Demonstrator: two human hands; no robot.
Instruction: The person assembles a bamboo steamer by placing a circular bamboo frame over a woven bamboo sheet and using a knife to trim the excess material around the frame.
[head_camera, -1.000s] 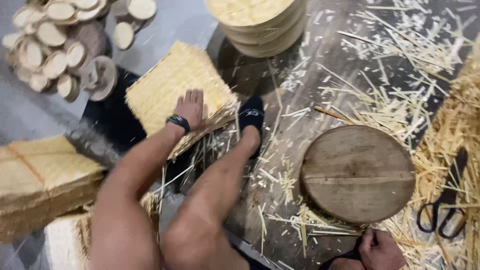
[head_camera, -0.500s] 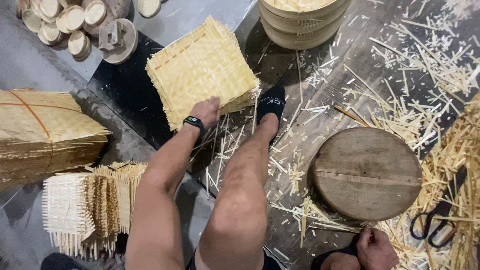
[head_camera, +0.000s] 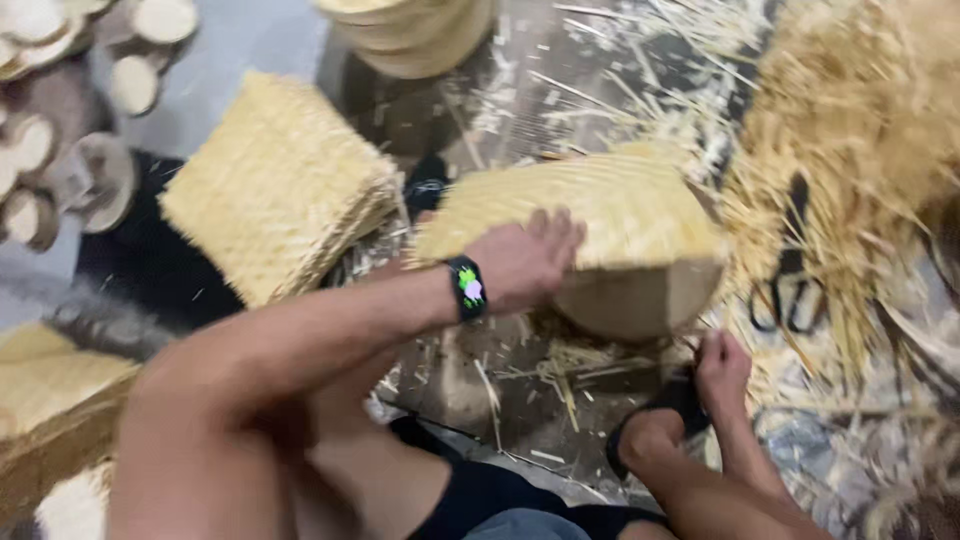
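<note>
Head view, read from left to right. At 9 o'clock a bundle of flat pale strips (head_camera: 45, 400) lies at the frame edge. At 10 o'clock you see small round wooden discs (head_camera: 35, 150) scattered on the floor. Just right of them, the stack of woven bamboo mats (head_camera: 275, 190) sits where your left hand was resting half a second ago; that hand is now gone from it.

Change since the earlier frames: your left hand (head_camera: 525, 262) has travelled right and now lies palm down, fingers spread and only lightly curled, on a single woven mat (head_camera: 590, 215) draped over the round wooden block (head_camera: 640, 295) at centre. Previously the block's top was bare. Judged from this, one mat has left the stack and is placed on the block; the hand presses it and does not clamp it.

At 5 o'clock your right hand (head_camera: 722, 368) hangs low beside your sandalled foot (head_camera: 660, 415), fingers bunched downward near the floor scraps. Blur prevents telling whether it grips anything.

At 3 o'clock black-handled scissors (head_camera: 785, 290) lie among loose straw trimmings (head_camera: 860, 130). At 12 o'clock a round bamboo steamer stack (head_camera: 410, 30) stands.

No packages, labels or signs are visible.
</note>
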